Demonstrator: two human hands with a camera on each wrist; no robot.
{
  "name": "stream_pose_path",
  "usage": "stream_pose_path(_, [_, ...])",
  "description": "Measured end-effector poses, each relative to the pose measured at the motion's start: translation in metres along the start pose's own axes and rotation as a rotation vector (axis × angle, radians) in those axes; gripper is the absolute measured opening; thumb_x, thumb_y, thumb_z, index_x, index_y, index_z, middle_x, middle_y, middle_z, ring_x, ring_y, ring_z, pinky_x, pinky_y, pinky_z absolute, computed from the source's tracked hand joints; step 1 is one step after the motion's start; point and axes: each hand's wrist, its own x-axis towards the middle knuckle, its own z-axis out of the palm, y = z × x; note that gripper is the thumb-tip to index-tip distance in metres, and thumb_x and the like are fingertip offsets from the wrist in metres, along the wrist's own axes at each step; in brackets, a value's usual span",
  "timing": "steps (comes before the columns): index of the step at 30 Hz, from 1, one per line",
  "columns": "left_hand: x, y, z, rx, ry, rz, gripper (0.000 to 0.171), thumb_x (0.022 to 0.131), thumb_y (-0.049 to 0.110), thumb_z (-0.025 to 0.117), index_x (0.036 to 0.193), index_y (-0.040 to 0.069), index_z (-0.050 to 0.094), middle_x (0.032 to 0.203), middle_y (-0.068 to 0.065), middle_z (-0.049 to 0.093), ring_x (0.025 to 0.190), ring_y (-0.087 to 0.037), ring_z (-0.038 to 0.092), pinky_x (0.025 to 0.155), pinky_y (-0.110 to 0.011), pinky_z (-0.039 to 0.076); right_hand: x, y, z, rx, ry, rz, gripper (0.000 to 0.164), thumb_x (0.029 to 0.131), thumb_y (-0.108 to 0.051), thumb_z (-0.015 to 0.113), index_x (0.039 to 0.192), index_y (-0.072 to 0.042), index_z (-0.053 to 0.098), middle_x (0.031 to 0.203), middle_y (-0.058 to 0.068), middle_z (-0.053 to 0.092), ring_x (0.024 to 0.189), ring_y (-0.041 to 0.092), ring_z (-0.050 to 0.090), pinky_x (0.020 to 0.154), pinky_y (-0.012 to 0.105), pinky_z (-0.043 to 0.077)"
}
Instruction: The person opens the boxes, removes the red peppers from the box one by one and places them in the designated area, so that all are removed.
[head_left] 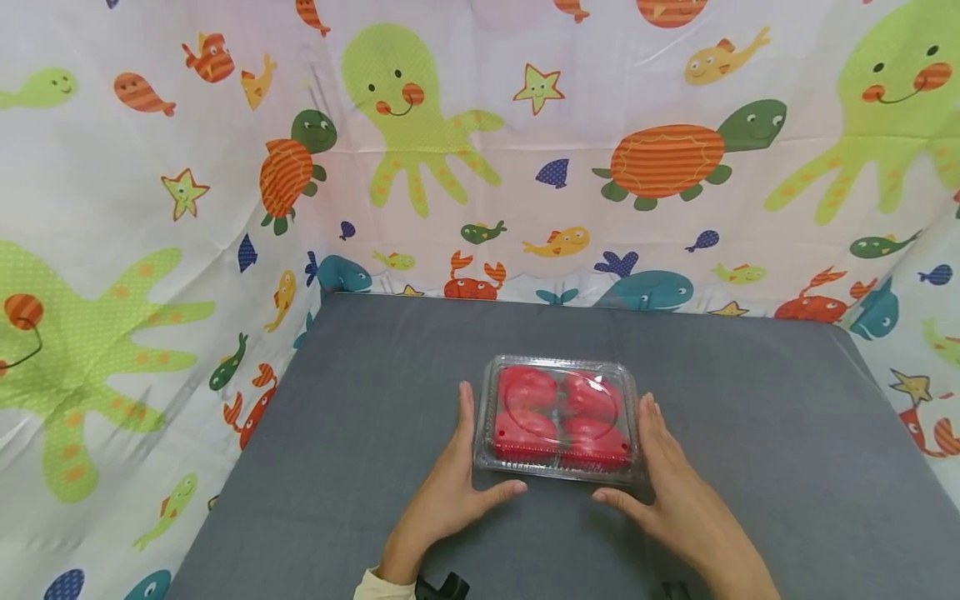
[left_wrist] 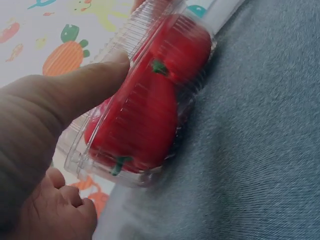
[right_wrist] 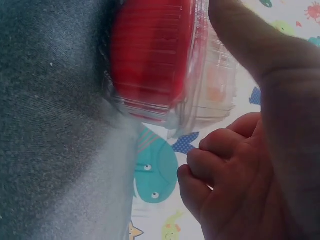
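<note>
A clear plastic clamshell box (head_left: 558, 475) with several red bell peppers (head_left: 528, 387) inside stands on the grey table, its lid closed. Green stems show through the side wall in the left wrist view. At the box's left side is my left hand (head_left: 442, 492), fingers straight along the edge and thumb (left_wrist: 95, 82) pointing inward at the front. My right hand (head_left: 686, 504) mirrors it on the right, fingertips right at the rim, its thumb (right_wrist: 250, 37) in front of the near side. In both wrist views the lower fingers bend inward, away from the box.
Grey cloth (head_left: 360, 375) covers the tabletop around the box. A white curtain (head_left: 450, 242) printed with sea animals hangs along the back and both sides. Dark straps (head_left: 442, 586) are at the wrists.
</note>
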Motion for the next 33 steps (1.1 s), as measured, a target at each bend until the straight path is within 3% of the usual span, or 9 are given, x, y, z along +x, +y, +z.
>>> stream_pose_path(10, [0.0, -0.004, 0.003, -0.038, -0.021, -0.025, 0.143, 0.079, 0.055, 0.091, 0.165, 0.036, -0.022, 0.176, 0.013, -0.01, 0.162, -0.015, 0.004, 0.128, -0.058, 0.021, 0.002, 0.005, 0.005, 0.032, 0.001, 0.029, 0.139, 0.08, -0.06, 0.086, 0.169, -0.018, -0.012, 0.176, 0.021, 0.009, 0.153, 0.054, 0.027, 0.11, 0.074, 0.037])
stream_pose_path(15, [0.0, -0.006, 0.004, -0.066, -0.021, -0.053, 0.143, 0.08, 0.049, 0.092, 0.165, 0.038, -0.022, 0.175, 0.015, -0.01, 0.162, -0.015, 0.003, 0.128, -0.057, 0.021, 0.003, 0.007, 0.008, 0.034, -0.006, 0.041, 0.135, 0.083, -0.059, 0.085, 0.17, -0.018, -0.01, 0.174, 0.023, 0.016, 0.151, 0.054, 0.033, 0.109, 0.072, 0.041])
stream_pose_path(26, [0.004, -0.006, 0.006, -0.114, -0.032, -0.062, 0.135, 0.085, 0.04, 0.089, 0.165, 0.04, -0.02, 0.174, 0.02, -0.008, 0.161, -0.006, 0.002, 0.129, -0.05, 0.019, 0.004, 0.012, 0.006, 0.044, -0.005, 0.032, 0.131, 0.084, -0.057, 0.085, 0.171, -0.016, -0.004, 0.171, 0.026, 0.025, 0.147, 0.053, 0.04, 0.109, 0.071, 0.043])
stream_pose_path(33, [0.004, -0.007, 0.004, -0.17, -0.043, -0.054, 0.133, 0.086, 0.035, 0.089, 0.166, 0.038, -0.017, 0.175, 0.019, -0.006, 0.16, -0.004, 0.004, 0.126, -0.039, 0.025, 0.003, 0.013, 0.006, 0.046, 0.005, 0.022, 0.128, 0.084, -0.06, 0.083, 0.172, -0.017, -0.001, 0.168, 0.027, 0.031, 0.144, 0.054, 0.044, 0.107, 0.07, 0.046])
